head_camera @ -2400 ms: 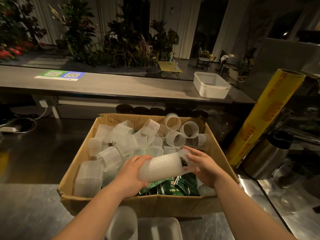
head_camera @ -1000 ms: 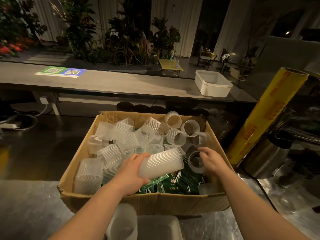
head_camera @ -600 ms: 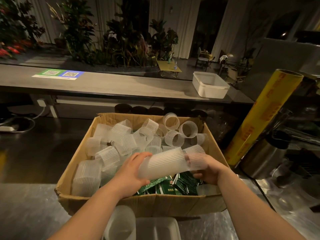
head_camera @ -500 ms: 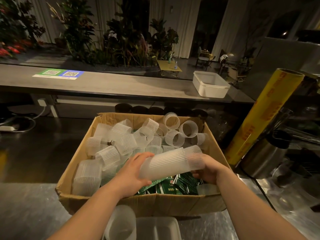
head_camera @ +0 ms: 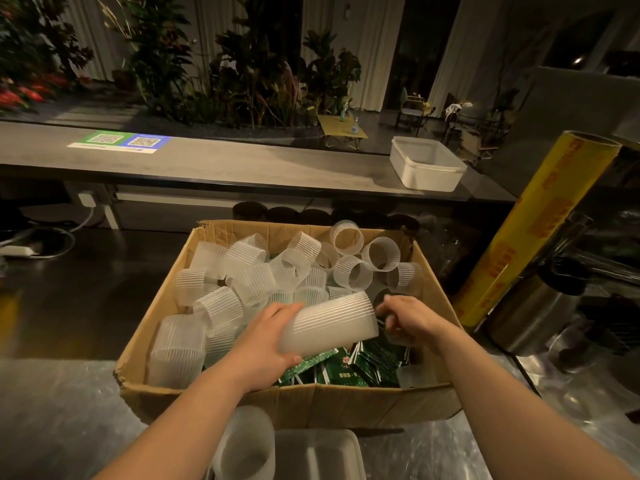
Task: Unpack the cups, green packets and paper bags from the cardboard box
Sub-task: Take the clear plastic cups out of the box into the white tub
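The open cardboard box (head_camera: 346,403) stands on the steel worktop right in front of me. Several loose ribbed translucent cups (head_camera: 249,261) fill its left and far parts. Green packets (head_camera: 346,370) lie in its near right corner. My left hand (head_camera: 263,344) grips a nested stack of cups (head_camera: 329,323) held on its side over the packets. My right hand (head_camera: 412,320) hovers just beyond the stack's open end with its fingers loosely curled downward, and I see nothing held in it. No paper bags are in sight.
A tall yellow roll of film (head_camera: 540,230) leans at the box's right, beside a steel canister (head_camera: 530,313). A white tub (head_camera: 426,164) sits on the far counter. A translucent cup (head_camera: 246,445) and a plastic tray (head_camera: 318,455) stand just before the box.
My right hand fetched a loose cup from the box's right side, pushed it onto the end of the stack, and has now drawn away from it. My left hand kept its hold on the stack.
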`<state>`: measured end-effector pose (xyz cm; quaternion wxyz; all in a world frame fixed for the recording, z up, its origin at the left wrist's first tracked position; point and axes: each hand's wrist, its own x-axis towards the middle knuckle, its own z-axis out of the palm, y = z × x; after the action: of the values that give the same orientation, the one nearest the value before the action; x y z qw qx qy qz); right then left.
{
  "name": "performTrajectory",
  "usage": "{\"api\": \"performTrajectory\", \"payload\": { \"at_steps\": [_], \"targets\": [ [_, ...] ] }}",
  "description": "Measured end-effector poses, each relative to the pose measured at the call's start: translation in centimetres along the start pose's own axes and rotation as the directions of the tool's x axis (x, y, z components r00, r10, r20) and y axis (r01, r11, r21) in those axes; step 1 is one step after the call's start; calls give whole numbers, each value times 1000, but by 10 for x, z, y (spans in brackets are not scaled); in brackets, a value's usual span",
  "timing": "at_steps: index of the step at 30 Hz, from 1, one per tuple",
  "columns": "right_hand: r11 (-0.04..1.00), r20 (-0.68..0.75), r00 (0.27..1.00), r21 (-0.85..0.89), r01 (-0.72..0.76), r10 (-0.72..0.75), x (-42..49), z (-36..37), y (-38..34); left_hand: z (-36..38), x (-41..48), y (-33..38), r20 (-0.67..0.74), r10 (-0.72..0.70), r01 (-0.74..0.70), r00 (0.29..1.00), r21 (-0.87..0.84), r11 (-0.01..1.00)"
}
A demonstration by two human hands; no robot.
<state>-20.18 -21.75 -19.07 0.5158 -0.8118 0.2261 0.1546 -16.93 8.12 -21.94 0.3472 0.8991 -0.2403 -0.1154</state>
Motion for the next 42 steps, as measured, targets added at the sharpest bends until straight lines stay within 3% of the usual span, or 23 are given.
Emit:
{"api": "performTrajectory", "payload": {
  "at_steps": [1, 3, 5, 7, 9, 11, 14, 15, 17, 19, 26, 30, 34, 42],
  "targets": [
    [970, -57, 998, -243, -9, -5, 2, -4, 3, 0, 0, 0, -9, -8, 8, 1000, 0, 1000],
    [753, -55, 998, -656, -52, 20, 3, -5, 18, -1, 0, 1, -13, -9, 9, 1000, 2, 1000],
    [598, -50, 991, -794, -113, 120, 1, 0, 31, -2, 0, 3, -14, -11, 11, 1000, 3, 1000],
    [537, -9, 987, -838, -96, 163, -5, 4, 30, -2, 0, 5, -19, -22, 22, 1000, 9, 1000],
    [573, 33, 989, -818, -56, 144, -5, 3, 27, -2, -1, 5, -25, -29, 30, 999, 18, 999],
    [725, 36, 996, -687, -37, 85, -5, -1, 20, -3, -3, 5, -31, -39, 40, 999, 17, 999],
    [982, -132, 991, -188, -1, -25, -7, -10, 11, -4, -5, 8, -39, -49, 49, 998, 7, 999],
    [998, -204, 978, 32, 58, -50, -10, -11, 8, -5, -5, 8, -45, -46, 47, 998, 5, 999],
    [911, -279, 955, 358, 202, -102, -20, -7, -1, -5, -3, 8, -51, -38, 38, 998, 4, 999],
    [834, -289, 940, 461, 302, -180, -29, 2, -12, -5, -2, 8, -44, -18, 18, 999, -8, 1000],
    [861, -250, 924, 352, 366, -290, -43, 32, -38, -8, -8, 11, -73, 9, -12, 997, -40, 999],
    [891, -188, 898, 154, 427, -398, -50, 45, -36, -9, -9, 12, -64, 6, -9, 998, -57, 998],
    [885, -90, 889, 92, 457, -449, -60, 47, -42, -9, -9, 11, -76, 5, -10, 997, -67, 998],
    [801, -117, 802, -234, 551, -586, -105, 26, -84, -20, -23, 46, -154, 67, -74, 986, -46, 996]
  ]
}}
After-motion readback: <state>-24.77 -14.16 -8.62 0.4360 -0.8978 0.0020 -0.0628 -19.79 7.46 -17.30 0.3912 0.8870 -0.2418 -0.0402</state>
